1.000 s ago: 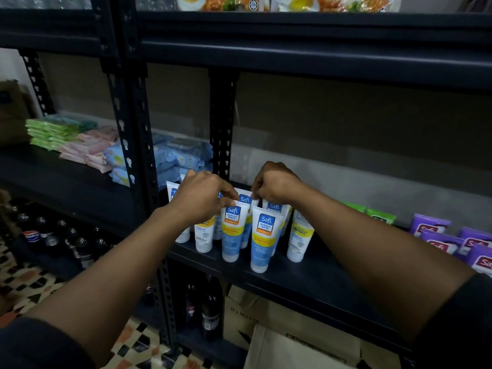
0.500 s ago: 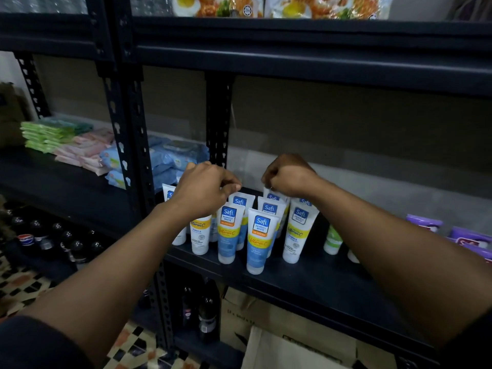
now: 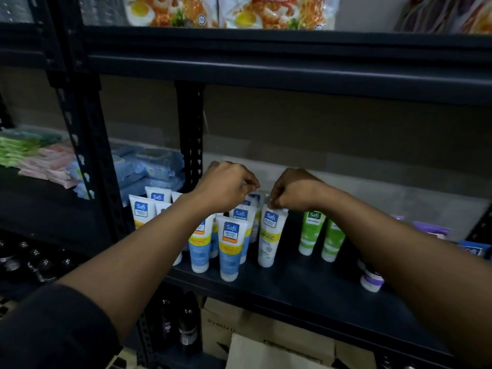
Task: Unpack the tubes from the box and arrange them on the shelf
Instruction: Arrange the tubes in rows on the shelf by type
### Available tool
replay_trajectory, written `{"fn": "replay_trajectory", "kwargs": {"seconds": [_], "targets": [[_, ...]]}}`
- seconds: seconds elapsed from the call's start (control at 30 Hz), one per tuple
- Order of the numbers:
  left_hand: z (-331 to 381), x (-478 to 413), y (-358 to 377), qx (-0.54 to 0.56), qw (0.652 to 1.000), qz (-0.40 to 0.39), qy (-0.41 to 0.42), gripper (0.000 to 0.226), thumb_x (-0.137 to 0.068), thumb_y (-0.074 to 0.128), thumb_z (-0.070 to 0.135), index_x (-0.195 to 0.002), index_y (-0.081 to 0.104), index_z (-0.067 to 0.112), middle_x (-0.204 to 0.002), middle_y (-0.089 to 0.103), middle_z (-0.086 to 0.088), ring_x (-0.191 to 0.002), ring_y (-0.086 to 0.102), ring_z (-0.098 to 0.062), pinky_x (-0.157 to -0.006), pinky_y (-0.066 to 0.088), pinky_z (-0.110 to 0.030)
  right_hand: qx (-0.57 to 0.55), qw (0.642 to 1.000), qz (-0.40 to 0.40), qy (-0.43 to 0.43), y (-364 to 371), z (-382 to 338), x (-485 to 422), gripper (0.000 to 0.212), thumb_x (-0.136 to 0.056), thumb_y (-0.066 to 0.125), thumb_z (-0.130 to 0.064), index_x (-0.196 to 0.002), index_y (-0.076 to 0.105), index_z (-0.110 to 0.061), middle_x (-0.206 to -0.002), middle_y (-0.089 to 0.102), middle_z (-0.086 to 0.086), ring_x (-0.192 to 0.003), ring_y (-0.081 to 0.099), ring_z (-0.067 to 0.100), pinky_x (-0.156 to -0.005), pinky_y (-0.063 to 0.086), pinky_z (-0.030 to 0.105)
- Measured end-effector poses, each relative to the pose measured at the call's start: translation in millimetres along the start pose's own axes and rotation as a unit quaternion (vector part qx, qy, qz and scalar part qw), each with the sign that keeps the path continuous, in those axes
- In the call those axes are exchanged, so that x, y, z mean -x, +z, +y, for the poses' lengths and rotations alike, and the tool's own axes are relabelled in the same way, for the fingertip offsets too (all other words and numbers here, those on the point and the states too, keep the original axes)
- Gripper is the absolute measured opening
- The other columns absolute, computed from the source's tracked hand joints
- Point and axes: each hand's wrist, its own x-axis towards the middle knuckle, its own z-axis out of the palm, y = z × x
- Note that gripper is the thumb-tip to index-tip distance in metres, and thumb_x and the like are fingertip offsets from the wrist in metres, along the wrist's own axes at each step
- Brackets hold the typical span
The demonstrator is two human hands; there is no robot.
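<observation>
I read the right hand [image 3: 294,189] pinching the top crimp of the white tube [image 3: 270,235]. The tube stands upright, cap down, mid-shelf [image 3: 306,286], straight below those fingers. Left hand [image 3: 226,186] curls over the back tubes [image 3: 253,201]; I cannot tell whether it grips one.

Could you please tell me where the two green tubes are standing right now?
In the head view, the green tubes stand on the middle shelf, right of centre, just right of the white tube the right hand pinches.

Dark shelf [image 3: 306,284] bearing upright blue-and-white tubes [image 3: 231,249], two green tubes [image 3: 310,233] beside, purple-capped tube [image 3: 371,280] rightward.
</observation>
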Motion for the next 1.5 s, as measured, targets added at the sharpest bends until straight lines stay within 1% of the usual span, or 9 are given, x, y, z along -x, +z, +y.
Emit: {"fn": "replay_trajectory", "kwargs": {"seconds": [0.13, 0.4, 0.53, 0.77, 0.87, 0.97, 1.07, 1.23, 1.5], "targets": [[11.3, -20.7, 11.6, -0.031, 0.998, -0.055, 0.027, 0.024, -0.093, 0.054, 0.028, -0.111, 0.069, 0.035, -0.124, 0.064, 0.008, -0.115, 0.055, -0.018, -0.103, 0.039, -0.037, 0.035, 0.999, -0.001, -0.007, 17.8, 3.4, 6.1, 0.033, -0.074, 0.077, -0.036, -0.102, 0.074, -0.019, -0.103, 0.070, 0.003, -0.089, 0.066, 0.020, -0.081, 0.057, 0.035], [18.9, -56.9, 24.7, -0.063, 0.986, -0.152, 0.006, 0.035, -0.092, 0.060, 0.024, -0.123, 0.060, 0.038, -0.132, 0.057, 0.006, -0.124, 0.047, -0.020, -0.106, 0.039, -0.037, 0.009, 0.999, 0.037, -0.015, 29.3, 14.0, 16.5, 0.024, -0.083, 0.068, -0.016, -0.107, 0.073, -0.015, -0.110, 0.065, 0.008, -0.097, 0.063, 0.025, -0.078, 0.053, 0.031], [33.5, -65.8, 29.3, -0.144, 0.967, -0.200, 0.071, 0.034, -0.091, 0.061, 0.033, -0.125, 0.059, 0.032, -0.129, 0.059, 0.006, -0.124, 0.046, -0.018, -0.104, 0.028, -0.034, -0.009, 0.999, 0.044, -0.029, 26.8, 19.8, 24.8, 0.023, -0.082, 0.071, -0.012, -0.104, 0.075, -0.018, -0.110, 0.067, 0.005, -0.099, 0.063, 0.023, -0.085, 0.054, 0.033], [55.7, -64.9, 36.7, -0.207, 0.953, -0.184, 0.119, 0.005, -0.088, 0.062, 0.027, -0.090, 0.064, 0.030, -0.111, 0.065, 0.002, -0.110, 0.052, -0.021, -0.097, 0.031, -0.035, -0.042, 0.997, 0.044, -0.040, 26.8, 26.0, 39.6, 0.017, -0.081, 0.075, -0.012, -0.097, 0.077, -0.017, -0.095, 0.073, 0.001, -0.086, 0.066, 0.016, -0.078, 0.055, 0.029], [59.6, -61.8, 31.9, -0.211, 0.950, -0.194, 0.123, 0.021, -0.088, 0.060, 0.026, -0.069, 0.050, 0.030, -0.106, 0.064, 0.002, -0.107, 0.051, -0.022, -0.095, 0.032, -0.036, -0.058, 0.996, 0.045, -0.046, 28.2, 24.9, 45.3, 0.015, -0.080, 0.076, -0.012, -0.094, 0.078, -0.017, -0.092, 0.074, 0.001, -0.085, 0.067, 0.015, -0.080, 0.057, 0.034], [58.8, -57.3, 28.4, -0.212, 0.948, -0.203, 0.121, 0.032, -0.089, 0.055, 0.024, -0.060, 0.045, 0.029, -0.083, 0.054, 0.007, -0.102, 0.049, -0.024, -0.095, 0.033, -0.036, -0.067, 0.995, 0.050, -0.057, 29.9, 20.3, 49.2, 0.015, -0.079, 0.077, -0.013, -0.094, 0.078, -0.016, -0.092, 0.075, 0.001, -0.088, 0.067, 0.016, -0.082, 0.057, 0.037], [57.1, -51.5, 25.2, -0.214, 0.946, -0.210, 0.124, 0.032, -0.089, 0.053, 0.023, -0.059, 0.043, 0.028, -0.069, 0.042, 0.011, -0.100, 0.050, -0.025, -0.098, 0.034, -0.039, -0.060, 0.994, 0.056, -0.067, 31.7, 13.2, 50.4, 0.015, -0.079, 0.078, -0.016, -0.094, 0.079, -0.018, -0.093, 0.075, 0.001, -0.092, 0.065, 0.017, -0.084, 0.056, 0.036], [54.8, -41.2, 20.3, -0.238, 0.938, -0.198, 0.157, 0.012, -0.091, 0.053, 0.024, -0.080, 0.049, 0.023, -0.102, 0.063, -0.003, -0.104, 0.052, -0.025, -0.099, 0.031, -0.039, -0.059, 0.994, 0.059, -0.068, 32.7, 5.4, 51.5, 0.017, -0.078, 0.078, -0.014, -0.095, 0.078, -0.018, -0.095, 0.074, 0.002, -0.088, 0.066, 0.017, -0.081, 0.057, 0.033], [49.8, -29.8, 15.1, -0.263, 0.931, -0.178, 0.181, 0.012, -0.090, 0.053, 0.027, -0.080, 0.049, 0.024, -0.099, 0.063, -0.002, -0.103, 0.052, -0.022, -0.097, 0.030, -0.040, -0.057, 0.994, 0.058, -0.073, 32.1, 0.7, 55.0, 0.021, -0.078, 0.076, -0.008, -0.098, 0.078, -0.016, -0.097, 0.074, 0.002, -0.088, 0.067, 0.017, -0.080, 0.058, 0.036]]}}
